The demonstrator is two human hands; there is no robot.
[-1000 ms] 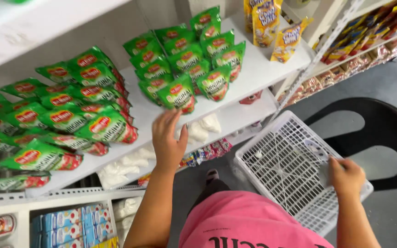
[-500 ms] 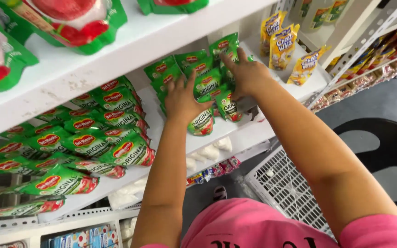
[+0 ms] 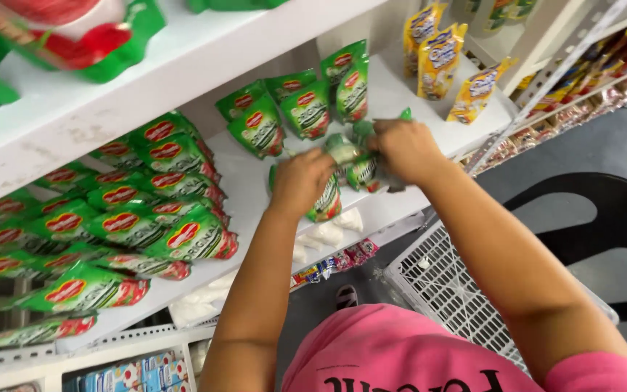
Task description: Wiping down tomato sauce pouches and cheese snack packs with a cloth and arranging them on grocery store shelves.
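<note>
Left hand [image 3: 300, 181]: held a green packet [image 3: 326, 201] above the white shelf [image 3: 393, 94].
Right hand [image 3: 405, 149]: gripped green packets [image 3: 361, 161] above that shelf.

Left hand [image 3: 300, 180] and right hand [image 3: 404, 149] gripping green pouches [image 3: 344, 163] at frame centre, over white shelf [image 3: 400, 94]; white basket [image 3: 448, 287] lying lower right.

green pouches [image 3: 306, 109] (red ovals), white shelf [image 3: 400, 87].

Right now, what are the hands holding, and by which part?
Both hands grip green pouches off the white shelf: left hand around the top of one pouch, right hand on a bunch of pouches by their upper ends.
</note>
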